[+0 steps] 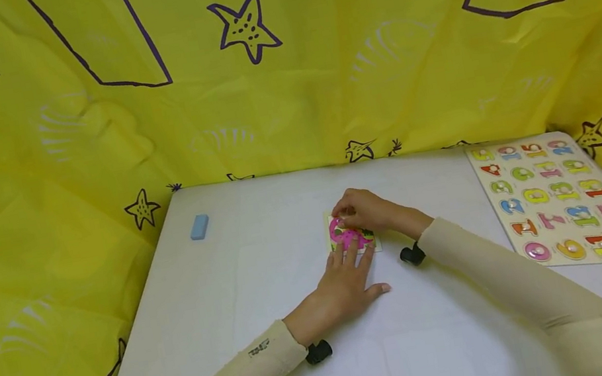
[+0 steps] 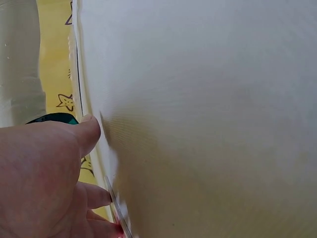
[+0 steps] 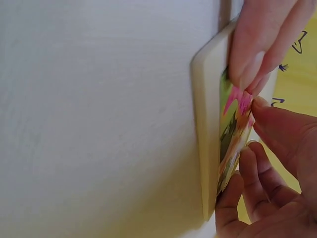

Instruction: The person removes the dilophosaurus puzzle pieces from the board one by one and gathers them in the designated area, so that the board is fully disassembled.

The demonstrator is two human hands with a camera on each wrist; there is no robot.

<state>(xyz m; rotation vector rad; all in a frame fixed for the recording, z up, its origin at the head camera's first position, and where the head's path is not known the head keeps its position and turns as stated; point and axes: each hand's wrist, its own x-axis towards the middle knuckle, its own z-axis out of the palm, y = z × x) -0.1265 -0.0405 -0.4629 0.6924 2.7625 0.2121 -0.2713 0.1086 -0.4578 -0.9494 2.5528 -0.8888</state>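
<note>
A small wooden picture puzzle (image 1: 370,244) with a cream border and a pink figure lies in the middle of the white table. Straight fingers of my left hand (image 1: 345,284) press on its near part, with the thumb spread out to the side. Over the far left corner, my right hand (image 1: 368,208) bends its fingers and pinches at the puzzle. Seen from the right wrist, the right thumb (image 3: 277,119) touches the pink picture while the other fingers curl along the edge of the board (image 3: 205,124). Part of the picture is hidden under both hands.
A large number board (image 1: 552,224) with colourful knobbed digits lies on the right side of the table. At the back left is a light blue block (image 1: 200,226). Yellow printed cloth (image 1: 309,99) surrounds the table (image 1: 268,274) at the back and sides.
</note>
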